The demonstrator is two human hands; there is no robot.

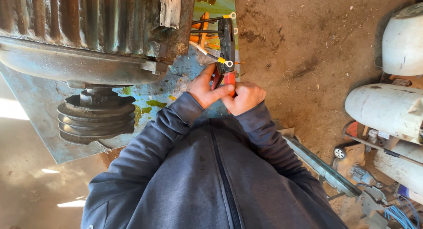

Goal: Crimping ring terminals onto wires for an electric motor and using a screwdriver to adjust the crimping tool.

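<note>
Both hands meet at the edge of a worn blue metal plate (44, 123). My left hand (206, 89) and my right hand (245, 96) together grip a red-handled tool (228, 77) whose dark jaws point up at a wire with a yellow sleeve and a ring terminal (228, 63). More wires with ring terminals (231, 16) stick out of the end of a large ribbed, rusty electric motor (88, 26). The tool's jaws are partly hidden by my fingers.
A grooved pulley (97, 116) sits on the motor shaft above the plate. Bare dirt ground (304, 48) lies to the right. White cylinders (387, 107), a small wheel (339, 152), a metal bar (321, 167) and blue wires (403, 213) crowd the right side.
</note>
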